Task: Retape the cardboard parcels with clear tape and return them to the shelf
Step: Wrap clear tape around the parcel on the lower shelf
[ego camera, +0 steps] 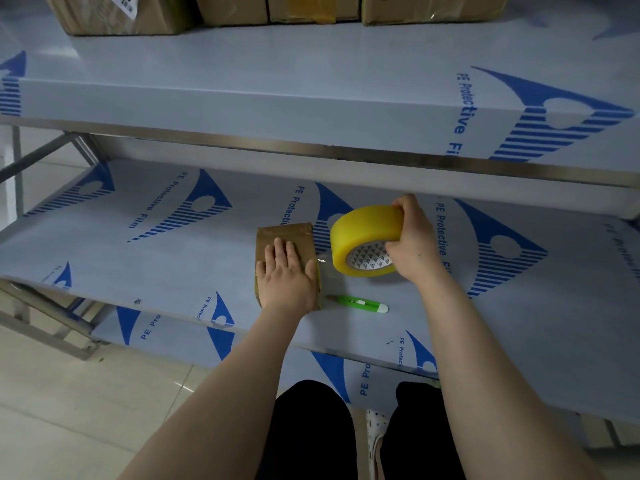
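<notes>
The left hand [287,277] presses flat, fingers straight, on the small cardboard parcel [285,233] on the middle shelf [166,268]; the right hand [412,244] grips the tape roll [360,230] beside it, strip attached. Taping seems underway: cutting with the green cutter [356,303] and reshelving remain.

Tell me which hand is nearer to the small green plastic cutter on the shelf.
Left. The left hand presses flat on the brown cardboard parcel, just beside the cutter; the right hand grips the yellow tape roll farther beyond it.
</notes>
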